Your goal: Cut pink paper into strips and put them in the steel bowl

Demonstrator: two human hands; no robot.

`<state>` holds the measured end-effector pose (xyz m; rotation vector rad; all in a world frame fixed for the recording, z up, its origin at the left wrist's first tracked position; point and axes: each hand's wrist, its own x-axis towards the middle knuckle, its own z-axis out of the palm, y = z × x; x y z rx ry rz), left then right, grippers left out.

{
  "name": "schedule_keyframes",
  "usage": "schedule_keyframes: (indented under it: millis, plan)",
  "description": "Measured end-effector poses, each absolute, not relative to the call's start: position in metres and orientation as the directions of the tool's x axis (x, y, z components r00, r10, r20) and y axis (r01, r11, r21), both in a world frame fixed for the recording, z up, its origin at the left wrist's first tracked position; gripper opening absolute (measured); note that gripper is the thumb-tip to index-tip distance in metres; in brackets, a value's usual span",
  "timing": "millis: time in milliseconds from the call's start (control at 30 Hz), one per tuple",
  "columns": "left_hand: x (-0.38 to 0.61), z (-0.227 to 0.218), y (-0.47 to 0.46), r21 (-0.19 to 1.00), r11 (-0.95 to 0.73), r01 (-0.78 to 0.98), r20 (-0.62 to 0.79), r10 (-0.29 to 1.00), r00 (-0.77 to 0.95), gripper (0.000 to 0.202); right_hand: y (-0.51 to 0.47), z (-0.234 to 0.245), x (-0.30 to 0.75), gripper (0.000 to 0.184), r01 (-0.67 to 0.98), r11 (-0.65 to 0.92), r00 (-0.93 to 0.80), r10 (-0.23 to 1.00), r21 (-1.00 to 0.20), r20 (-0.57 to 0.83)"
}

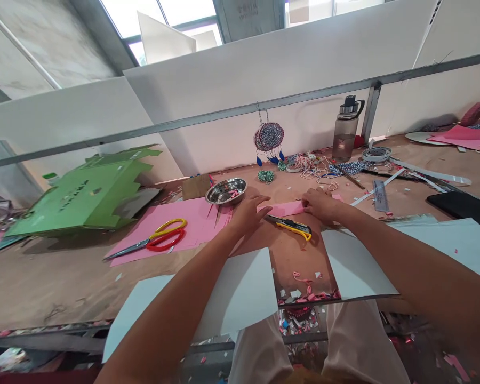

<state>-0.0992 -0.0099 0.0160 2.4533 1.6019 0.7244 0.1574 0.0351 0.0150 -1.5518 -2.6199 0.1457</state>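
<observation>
A narrow pink paper strip (285,208) lies across the table between my two hands. My left hand (248,214) rests at its left end, fingers stretched out and thumb apart. At the right end, the curled fingers of my right hand (319,205) grip the strip, fingertips close together. Just below the strip is a utility knife (291,226) with a black and yellow handle, its blade end close to my left hand. A shiny metal bowl (226,192) with small pink pieces inside stands beyond my left hand. Pink paper sheets (200,218) extend to its left.
Scissors (156,240) with yellow and red handles lie on the pink sheets. Further left is a green cardboard piece (76,192). White sheets (240,288) overhang the front edge. At the back are a water bottle (344,130), tangled cords (310,165) and a tape roll (376,153).
</observation>
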Motion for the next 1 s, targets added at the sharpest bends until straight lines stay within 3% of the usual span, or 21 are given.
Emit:
schedule_keyframes:
  millis: [200,367,533,633,767,900,1000]
  plan:
    - [-0.08,0.027,0.001,0.279,-0.486,0.828,0.335,0.857,0.391,0.044,0.025,0.028,0.147,0.019,0.83,0.525,-0.489,0.847,-0.186,0.208]
    - [-0.081,0.027,0.004,0.353,-0.501,0.79,0.329,0.857,0.396,0.021,0.021,0.031,0.147,0.015,0.746,0.603,-0.514,0.791,-0.282,0.332]
    - [-0.082,0.027,0.0,0.384,-0.557,0.736,0.371,0.823,0.43,0.044,0.018,0.03,0.145,0.022,0.609,0.712,-0.572,0.699,-0.348,0.43]
    - [-0.079,0.027,-0.002,0.443,-0.574,0.688,0.303,0.819,0.488,0.023,0.016,0.033,0.144,0.024,0.572,0.756,-0.592,0.648,-0.317,0.478]
    - [-0.083,0.031,-0.002,0.557,-0.463,0.69,0.32,0.886,0.337,0.017,0.016,0.038,0.148,0.025,0.621,0.728,-0.548,0.668,-0.29,0.503]
    - [-0.096,0.041,-0.006,0.575,-0.437,0.692,0.384,0.891,0.243,0.018,0.022,0.043,0.16,0.021,0.68,0.669,-0.47,0.712,-0.3,0.522]
    - [-0.108,0.044,-0.012,0.671,-0.373,0.641,0.339,0.923,0.181,0.017,0.026,0.046,0.171,0.022,0.69,0.654,-0.442,0.72,-0.31,0.535]
